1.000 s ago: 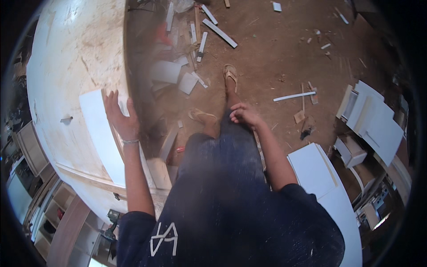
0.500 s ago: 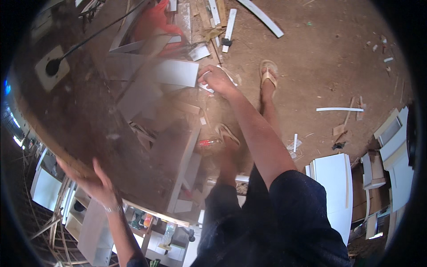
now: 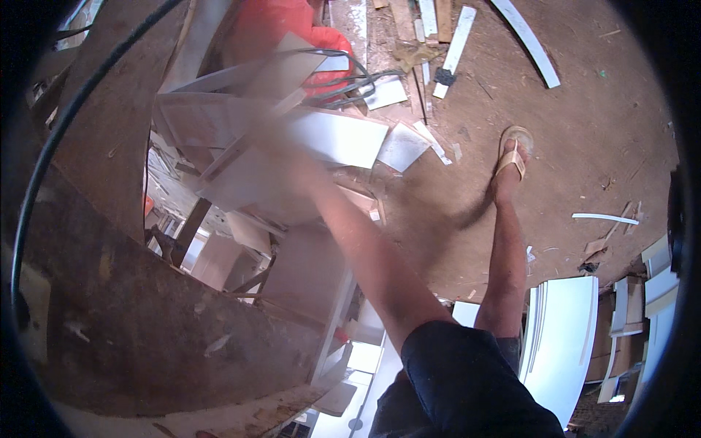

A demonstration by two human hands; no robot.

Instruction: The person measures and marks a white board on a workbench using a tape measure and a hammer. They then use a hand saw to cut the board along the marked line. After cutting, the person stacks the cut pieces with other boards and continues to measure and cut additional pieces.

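I'm following the right hand (image 3: pixel 281 139) through the head view, and it is a blur: I cannot tell whether the fingers are spread, clenched or round something. The left hand (image 3: pixel 207 434) shows at most as a sliver at the lower edge, so I can't read its state either.

Just right of the right fingers lies a white panel (image 3: pixel 339 137), the piece I watch most; contact is too smeared to judge. For a reach like this I'd slow down until the fingers come sharp, settle them on a free edge and avoid raking the heap, since loose boards could slide.

Below the fingers stands a grey-brown panel (image 3: pixel 303 263); I'd keep the forearm clear of its edge. A small white offcut (image 3: pixel 404 147) sits farther right, past the panel. Beyond the fingers, a black cable (image 3: pixel 359 82) loops by red plastic (image 3: pixel 328 38), and I'd take care not to snag it. Well to the left, a thick dark cable (image 3: pixel 52 139) curves across dark brown boards (image 3: pixel 168 343).

Farther right of the fingers, past the offcut, is a sandalled foot (image 3: pixel 515 150), flat on the floor (image 3: pixel 584 131); I'd want that footing firm while leaning. Farthest, down to the right, stand white boards (image 3: pixel 562 343).
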